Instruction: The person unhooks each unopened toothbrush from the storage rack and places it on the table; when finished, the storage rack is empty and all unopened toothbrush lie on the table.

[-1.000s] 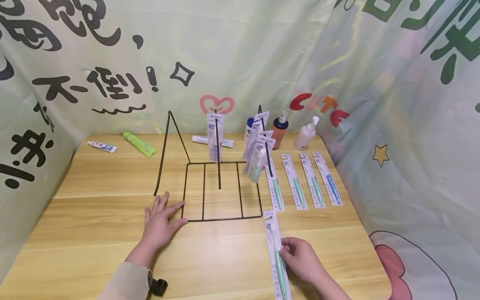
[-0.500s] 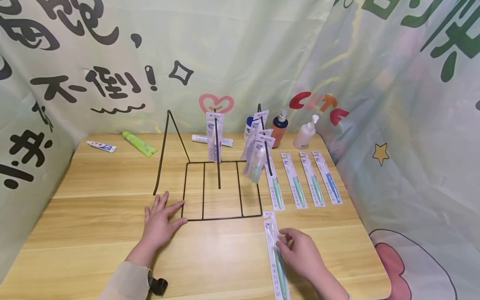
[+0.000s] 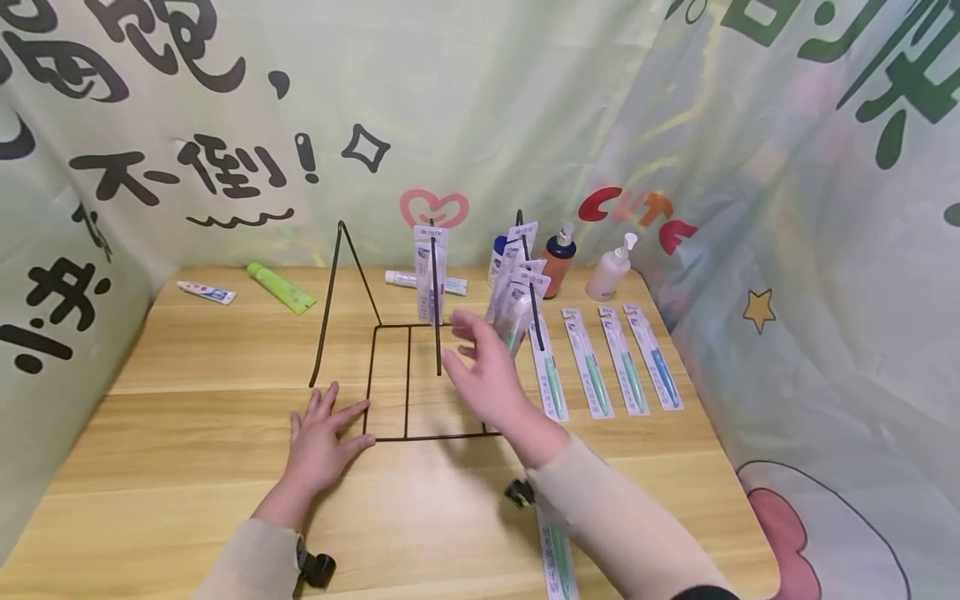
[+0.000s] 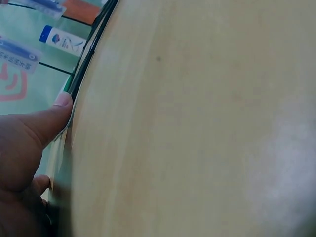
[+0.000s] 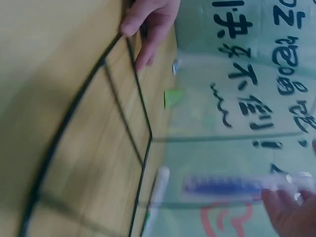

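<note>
Remotely, I watch the L hand [image 3: 322, 450], fingers spread, touch the black wire rack [image 3: 407, 392] as the R hand [image 3: 491, 375], thumb & fingers apart, hovers nr the blister-packed toothbrush [image 3: 424, 283] on the ctr hook [image 3: 438, 354], prob an unhooking step, next calling for a pinch.

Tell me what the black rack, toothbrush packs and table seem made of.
Rack: probably metal wire finished black, from its thin, even rods.
Toothbrush packs: likely clear plastic over printed card; coloured handles show through.
Table: wood or laminate, unclear which; grain and soft sheen show.
</note>
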The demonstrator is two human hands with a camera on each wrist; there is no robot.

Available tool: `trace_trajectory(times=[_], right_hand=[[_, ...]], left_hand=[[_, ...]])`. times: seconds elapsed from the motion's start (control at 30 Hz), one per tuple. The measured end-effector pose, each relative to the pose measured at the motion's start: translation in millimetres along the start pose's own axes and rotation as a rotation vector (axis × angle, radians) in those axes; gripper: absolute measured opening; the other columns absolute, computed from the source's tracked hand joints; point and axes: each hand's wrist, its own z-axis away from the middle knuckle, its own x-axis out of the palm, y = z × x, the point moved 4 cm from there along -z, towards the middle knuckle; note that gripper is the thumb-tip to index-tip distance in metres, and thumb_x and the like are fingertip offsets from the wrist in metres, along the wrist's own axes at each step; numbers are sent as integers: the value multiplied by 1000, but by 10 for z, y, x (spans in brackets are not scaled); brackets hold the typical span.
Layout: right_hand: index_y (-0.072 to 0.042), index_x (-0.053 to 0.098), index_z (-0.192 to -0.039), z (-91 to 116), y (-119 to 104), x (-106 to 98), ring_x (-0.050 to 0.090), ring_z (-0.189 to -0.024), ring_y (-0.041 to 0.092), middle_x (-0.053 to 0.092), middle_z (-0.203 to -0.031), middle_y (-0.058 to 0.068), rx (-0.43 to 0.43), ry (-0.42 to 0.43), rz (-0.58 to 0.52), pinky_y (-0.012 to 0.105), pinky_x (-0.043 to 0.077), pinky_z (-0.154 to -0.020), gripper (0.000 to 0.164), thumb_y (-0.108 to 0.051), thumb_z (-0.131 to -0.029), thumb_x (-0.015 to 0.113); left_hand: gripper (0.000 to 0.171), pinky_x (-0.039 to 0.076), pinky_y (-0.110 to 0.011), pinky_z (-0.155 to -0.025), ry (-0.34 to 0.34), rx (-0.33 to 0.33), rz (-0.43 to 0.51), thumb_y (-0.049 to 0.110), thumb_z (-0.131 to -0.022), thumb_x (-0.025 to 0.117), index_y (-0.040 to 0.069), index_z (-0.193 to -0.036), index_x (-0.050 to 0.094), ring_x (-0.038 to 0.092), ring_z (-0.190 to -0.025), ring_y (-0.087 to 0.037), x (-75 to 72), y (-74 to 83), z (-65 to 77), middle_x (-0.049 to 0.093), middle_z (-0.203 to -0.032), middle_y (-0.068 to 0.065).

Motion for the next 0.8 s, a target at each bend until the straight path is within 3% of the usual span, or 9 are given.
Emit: trace_trajectory(times=[0.2,0.37,0.53,0.8], right_hand=[[6,41,-152,-560,37,277,53,-136,41,52,-148,25,178,181,12,48,48,-111,60,-5,-101,69],[7,56,-135,-781,135,341,63,-120,37,65,-127,23,208,271,10,43,51,-106,38,-4,-100,68],[9,68,-112,-799,189,331,69,-100,35,71,-107,23,201,292,-37,42,57,-94,15,2,-99,67],[9,71,-109,-549,164,247,68,-92,30,73,-103,22,166,187,-81,36,61,-84,12,5,-100,65]], left_hand=[[61,-9,-79,-117,2,6,3,35,-93,83,14,-147,65,1,-159,-52,23,-27,-1,16,-173,-28],[61,-9,-78,-117,6,4,4,35,-92,83,14,-147,65,1,-159,-52,20,-31,-3,16,-173,-27],[61,-9,-78,-118,7,6,6,35,-92,84,14,-146,65,1,-159,-52,25,-11,-8,16,-173,-27],[61,-11,-77,-118,4,-4,4,35,-92,83,14,-147,65,0,-159,-52,17,-9,-4,14,-173,-27]])
